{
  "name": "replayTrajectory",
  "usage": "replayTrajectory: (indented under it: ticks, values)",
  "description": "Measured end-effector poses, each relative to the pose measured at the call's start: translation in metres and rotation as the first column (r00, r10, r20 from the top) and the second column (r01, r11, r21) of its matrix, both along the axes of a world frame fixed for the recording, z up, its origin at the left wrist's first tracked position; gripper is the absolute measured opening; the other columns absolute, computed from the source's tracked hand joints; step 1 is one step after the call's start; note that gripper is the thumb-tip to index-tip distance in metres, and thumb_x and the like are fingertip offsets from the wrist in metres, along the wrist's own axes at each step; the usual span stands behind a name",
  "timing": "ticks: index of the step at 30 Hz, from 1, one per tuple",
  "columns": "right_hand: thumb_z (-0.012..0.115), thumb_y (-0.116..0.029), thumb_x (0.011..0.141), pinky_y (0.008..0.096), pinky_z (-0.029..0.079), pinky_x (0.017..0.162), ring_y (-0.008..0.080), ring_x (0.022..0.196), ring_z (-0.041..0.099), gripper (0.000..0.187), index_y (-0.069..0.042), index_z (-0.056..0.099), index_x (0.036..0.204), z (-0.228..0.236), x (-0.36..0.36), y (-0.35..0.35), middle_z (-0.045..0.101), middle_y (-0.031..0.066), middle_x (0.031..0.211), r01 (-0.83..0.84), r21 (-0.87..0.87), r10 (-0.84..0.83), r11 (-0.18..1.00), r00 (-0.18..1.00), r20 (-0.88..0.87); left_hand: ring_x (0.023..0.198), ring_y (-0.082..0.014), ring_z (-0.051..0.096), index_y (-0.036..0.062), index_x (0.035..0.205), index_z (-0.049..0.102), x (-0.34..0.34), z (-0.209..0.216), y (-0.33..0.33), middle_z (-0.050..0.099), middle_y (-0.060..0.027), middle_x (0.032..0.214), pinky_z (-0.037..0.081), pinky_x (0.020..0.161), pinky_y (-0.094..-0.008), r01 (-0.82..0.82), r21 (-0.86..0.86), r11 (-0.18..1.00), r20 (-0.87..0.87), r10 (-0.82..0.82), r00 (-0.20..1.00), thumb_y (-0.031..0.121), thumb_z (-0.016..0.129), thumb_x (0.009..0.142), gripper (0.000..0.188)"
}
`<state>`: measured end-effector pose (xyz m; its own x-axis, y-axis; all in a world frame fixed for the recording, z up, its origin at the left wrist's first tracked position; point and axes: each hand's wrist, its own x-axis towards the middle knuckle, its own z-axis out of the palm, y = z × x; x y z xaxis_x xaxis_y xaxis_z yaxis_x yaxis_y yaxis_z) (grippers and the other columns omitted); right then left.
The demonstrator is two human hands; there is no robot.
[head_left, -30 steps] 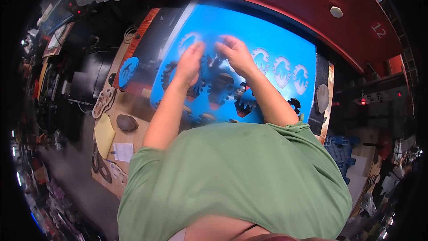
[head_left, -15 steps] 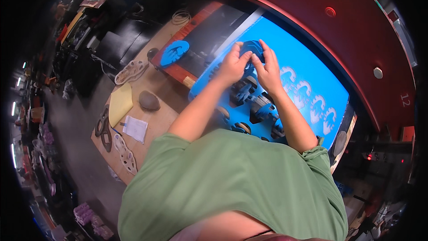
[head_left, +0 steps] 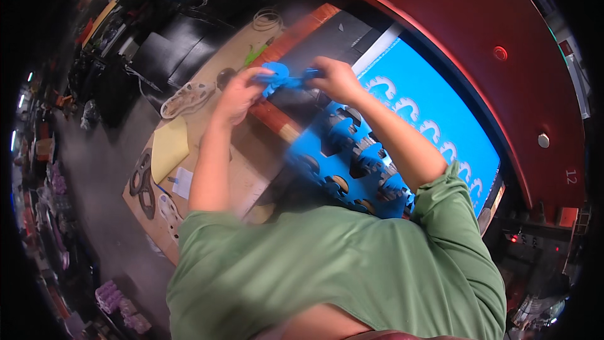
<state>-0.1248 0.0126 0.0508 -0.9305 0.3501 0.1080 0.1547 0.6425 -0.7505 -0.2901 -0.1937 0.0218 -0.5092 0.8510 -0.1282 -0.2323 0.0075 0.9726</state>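
Above the dark plate (head_left: 343, 28), my left hand (head_left: 238, 96) pinches a blue foam cut-out (head_left: 274, 74), blurred by motion. My right hand (head_left: 338, 80) is closed on a blue bit at the cut-out's right side. A thin blurred stretch seems to link the two, but I cannot tell whether it is one piece. Right of them, a blue foam sheet (head_left: 434, 97) carries a row of curved cut shapes. Nearer to me, several blue pieces (head_left: 371, 151) stand in and around cut openings, with metal-looking parts between them.
A red machine beam (head_left: 440, 6) arches over the sheet's far side. On the wooden table (head_left: 242, 170) at left lie a yellow sheet (head_left: 170, 148), a white slip (head_left: 182, 182), pale sole-shaped pieces (head_left: 187, 101) and a dark looped piece (head_left: 145, 186). A coiled cord (head_left: 268, 21) lies at the back.
Both hands have moved left from the blue sheet to the dark plate and spread apart. Earlier they held a dark blue rounded piece together. The view has shifted too.
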Motion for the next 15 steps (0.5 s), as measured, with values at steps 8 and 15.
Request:
replayTrajectory:
  ticks: [8,15]
  values:
    - [0.061,-0.004,0.075,0.0454,0.048,0.088,0.0388,0.108,0.055,0.028,-0.008,0.063,0.103,-0.027,-0.052,-0.024,0.059,0.0179,0.109,-0.033,0.388,0.123,0.921,0.970,-0.211,0.102,-0.0135,0.059,0.0015,0.121,0.063,-0.032,-0.041,-0.026,0.062,-0.0057,0.118,0.044,0.092,-0.0260,-0.095,-0.006,0.995,-0.328,0.088,0.941,0.003,0.043,0.076,0.049]
    - [0.071,-0.004,0.067,0.0445,0.044,0.100,0.0402,0.119,0.050,0.063,-0.010,0.053,0.127,-0.055,-0.061,0.000,0.052,0.0193,0.128,-0.179,0.393,0.223,0.902,0.972,-0.070,0.117,-0.0262,0.057,0.0000,0.135,0.049,-0.012,-0.055,-0.028,0.060,-0.0180,0.125,0.046,0.096,-0.0342,-0.330,-0.238,0.914,-0.749,0.044,0.661,0.021,0.072,0.076,0.067]
